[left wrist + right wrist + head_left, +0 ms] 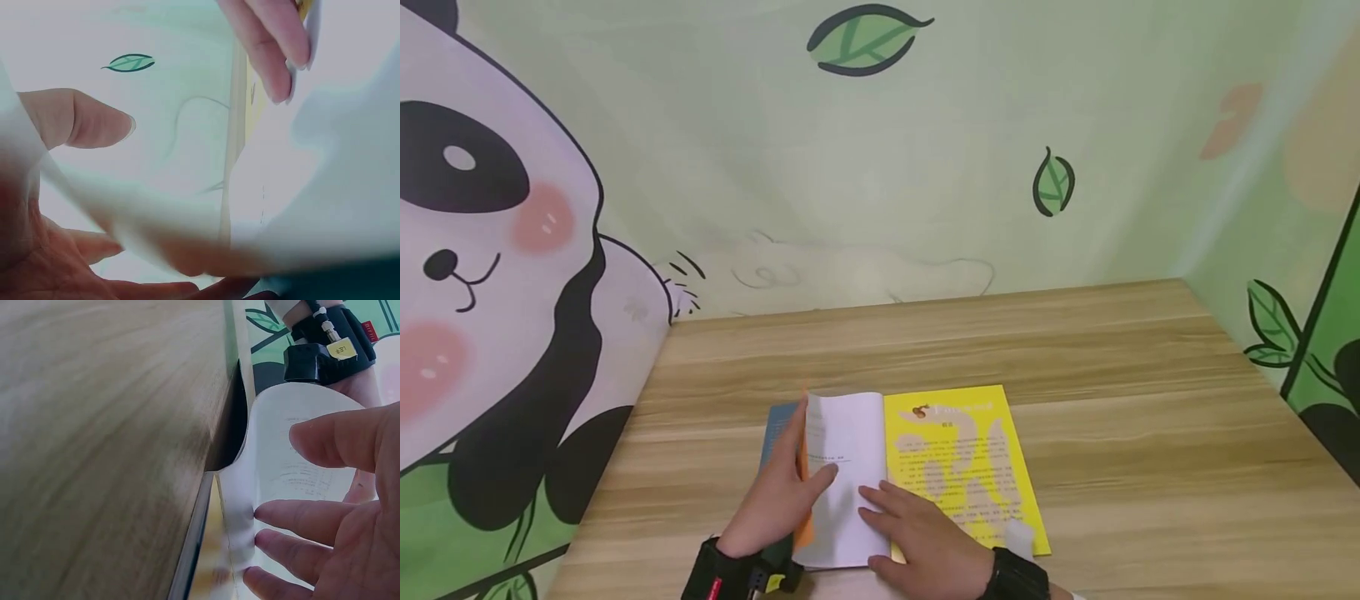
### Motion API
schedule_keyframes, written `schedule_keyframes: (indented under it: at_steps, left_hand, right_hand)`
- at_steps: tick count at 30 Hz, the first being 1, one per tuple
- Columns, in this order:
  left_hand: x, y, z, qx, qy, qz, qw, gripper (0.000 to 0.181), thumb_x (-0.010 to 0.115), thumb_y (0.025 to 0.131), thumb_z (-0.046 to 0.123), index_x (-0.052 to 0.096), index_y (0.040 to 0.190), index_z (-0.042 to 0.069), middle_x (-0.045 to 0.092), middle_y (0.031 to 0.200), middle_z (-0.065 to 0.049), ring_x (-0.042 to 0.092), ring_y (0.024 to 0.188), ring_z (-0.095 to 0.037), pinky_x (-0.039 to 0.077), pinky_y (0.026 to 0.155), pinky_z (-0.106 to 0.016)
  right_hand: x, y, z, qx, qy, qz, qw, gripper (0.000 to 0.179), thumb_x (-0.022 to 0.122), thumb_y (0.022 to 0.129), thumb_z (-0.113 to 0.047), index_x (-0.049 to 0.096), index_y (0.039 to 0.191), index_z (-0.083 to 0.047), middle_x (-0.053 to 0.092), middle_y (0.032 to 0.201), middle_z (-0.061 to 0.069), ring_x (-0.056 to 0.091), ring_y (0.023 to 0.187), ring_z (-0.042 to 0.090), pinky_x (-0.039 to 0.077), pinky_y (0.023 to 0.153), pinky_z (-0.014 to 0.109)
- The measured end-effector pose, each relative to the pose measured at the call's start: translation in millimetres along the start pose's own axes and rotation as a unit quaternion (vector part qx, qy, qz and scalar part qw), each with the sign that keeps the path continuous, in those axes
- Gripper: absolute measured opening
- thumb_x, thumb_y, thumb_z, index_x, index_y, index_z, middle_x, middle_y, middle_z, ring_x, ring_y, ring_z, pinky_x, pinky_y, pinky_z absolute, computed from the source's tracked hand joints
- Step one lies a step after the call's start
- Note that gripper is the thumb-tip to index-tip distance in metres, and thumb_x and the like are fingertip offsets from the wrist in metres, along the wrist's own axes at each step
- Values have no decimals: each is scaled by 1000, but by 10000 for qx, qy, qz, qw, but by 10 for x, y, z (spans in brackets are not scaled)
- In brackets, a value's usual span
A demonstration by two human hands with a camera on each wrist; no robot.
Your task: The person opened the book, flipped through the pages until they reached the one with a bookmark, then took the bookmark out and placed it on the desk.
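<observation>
A paperback book lies spread on the table, with a white page (853, 525) on its left side and a yellow printed page (955, 471) on its right. Along the left edge, my left hand (778, 496) presses against the raised white leaf and an orange strip (805, 533). Its thumb (94, 119) stands apart from the other fingers, over the white page. My right hand (932, 533) rests by the spine, its straight fingertips (269, 512) touching the white page near the fold. A blue cover (775, 429) shows beyond the left fingers.
The wood-grain table (1150, 433) extends around the book to a light green wall cloth (760, 150) with printed leaves. A printed panda (482, 275) fills the left side. Both wrists wear black straps (1018, 575).
</observation>
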State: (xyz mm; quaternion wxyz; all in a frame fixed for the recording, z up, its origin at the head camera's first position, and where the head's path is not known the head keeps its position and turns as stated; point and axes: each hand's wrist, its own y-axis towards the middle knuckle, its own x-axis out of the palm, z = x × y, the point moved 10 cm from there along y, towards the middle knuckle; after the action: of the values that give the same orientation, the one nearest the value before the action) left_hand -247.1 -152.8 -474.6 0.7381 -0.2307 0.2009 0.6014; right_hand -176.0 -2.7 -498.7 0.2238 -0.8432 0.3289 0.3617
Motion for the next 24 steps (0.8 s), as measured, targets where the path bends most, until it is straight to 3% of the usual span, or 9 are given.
schedule_keyframes:
  at_steps: [3, 6, 10, 13, 19, 24]
  left_hand:
    - [-37, 0, -18, -62, 124, -17, 9999, 96, 69, 99, 23, 2, 168, 22, 12, 174, -14, 19, 159, -37, 26, 122, -62]
    - [-87, -13, -27, -93, 287, -38, 9995, 94, 68, 100, 25, 4, 168, 18, 15, 173, -16, 29, 155, -42, 37, 117, -62]
    - [-193, -49, -24, -84, 475, -24, 9988, 90, 65, 102, 27, 6, 168, 11, 16, 172, -20, 31, 153, -46, 46, 109, -62]
    - [-268, -73, -19, -48, 584, -23, 9983, 88, 63, 103, 29, 6, 167, 7, 12, 173, -21, 19, 157, -44, 39, 114, -63]
    - [-344, -117, -57, -243, 813, -145, 9963, 87, 60, 105, 36, 6, 167, 5, 11, 172, -24, 13, 158, -46, 19, 122, -67]
    - [-371, -133, -90, -389, 887, -198, 9951, 89, 60, 104, 38, 5, 167, 6, 10, 173, -24, 12, 158, -47, 17, 122, -68]
  right_hand:
    - [13, 2, 5, 68, -14, -24, 10000, 59, 60, 103, -42, 50, 155, -15, 36, 168, -4, 27, 159, 24, 29, 125, 48]
    - [26, 8, 2, 121, -58, -14, 9999, 59, 61, 103, -42, 50, 154, -16, 36, 168, -5, 27, 159, 23, 29, 125, 48]
    - [40, 16, 0, 194, -105, 12, 9998, 59, 61, 102, -42, 51, 154, -16, 36, 168, -5, 27, 159, 22, 28, 125, 48]
    - [40, 17, 2, 230, -151, 37, 9996, 58, 62, 102, -42, 52, 153, -16, 37, 167, -5, 28, 158, 22, 29, 125, 49]
    - [43, 18, 4, 265, -229, 46, 9994, 58, 62, 102, -42, 53, 153, -16, 37, 167, -5, 28, 158, 22, 29, 125, 48]
    - [50, 16, 8, 305, -240, 19, 9992, 58, 62, 102, -42, 52, 153, -17, 37, 167, -6, 28, 158, 22, 29, 125, 48]
